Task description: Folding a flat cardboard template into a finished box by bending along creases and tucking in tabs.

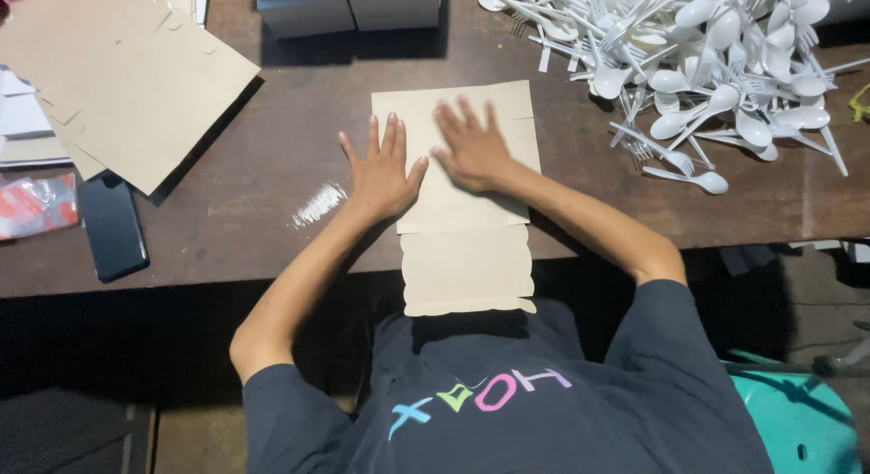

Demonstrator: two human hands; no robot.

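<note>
Both hands lay flat, fingers spread, gripping nothing: left hand (384, 171) and right hand (471, 149) pressed the tan die-cut cardboard blank (467, 247) at table (254, 157) centre, its near end overhanging. Judged light, thin, creasable; hold by edges.

Dark wooden table (272, 139), teal chair (797, 420) beside it.

This looks like a small hand-packing workshop, centred on a worn dark wooden table (254, 202). To the far right on the table lies a big heap of white plastic spoons and forks (707, 66), at its far left a stack of flat brown cardboard blanks (118, 75), and along its far edge white boxes (349, 7)
</note>
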